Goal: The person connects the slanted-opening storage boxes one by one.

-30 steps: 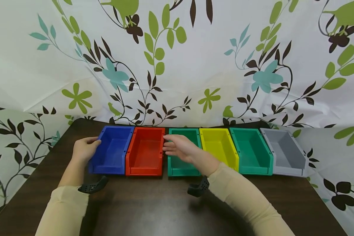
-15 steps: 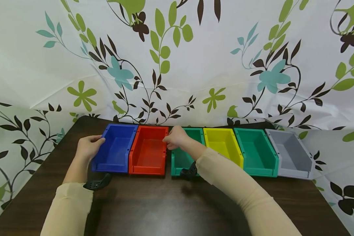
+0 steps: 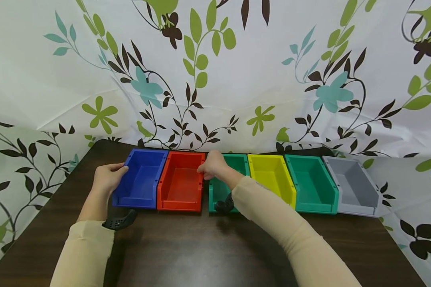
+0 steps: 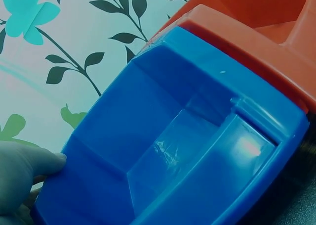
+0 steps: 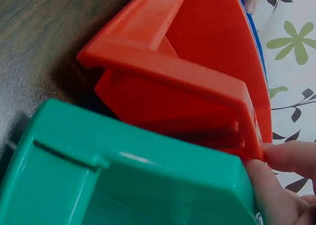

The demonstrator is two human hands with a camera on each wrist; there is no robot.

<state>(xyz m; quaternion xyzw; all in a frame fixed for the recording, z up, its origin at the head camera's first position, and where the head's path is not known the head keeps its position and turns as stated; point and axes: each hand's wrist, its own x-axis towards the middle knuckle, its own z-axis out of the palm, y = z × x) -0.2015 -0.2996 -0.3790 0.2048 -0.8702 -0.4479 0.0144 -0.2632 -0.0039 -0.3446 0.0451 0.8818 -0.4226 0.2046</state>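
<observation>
A blue bin stands at the left end of a row, with a red bin against its right side. My left hand grips the blue bin's left wall; the left wrist view shows the thumb at that edge and the other fingers mostly hidden. At the red bin's right rim, my right hand pinches with thumb and finger, as the right wrist view shows. That hand partly covers the first green bin, which sits right of the red one across a narrow gap.
Further right along the row stand a yellow bin, a second green bin and a grey bin. All are on a dark wooden table. A leaf-patterned cloth hangs close behind the bins.
My right hand was held with straight fingers beside the red bin's right wall; its fingers have since curled onto that rim. The left hand stays at the blue bin. The head view has shifted slightly.
</observation>
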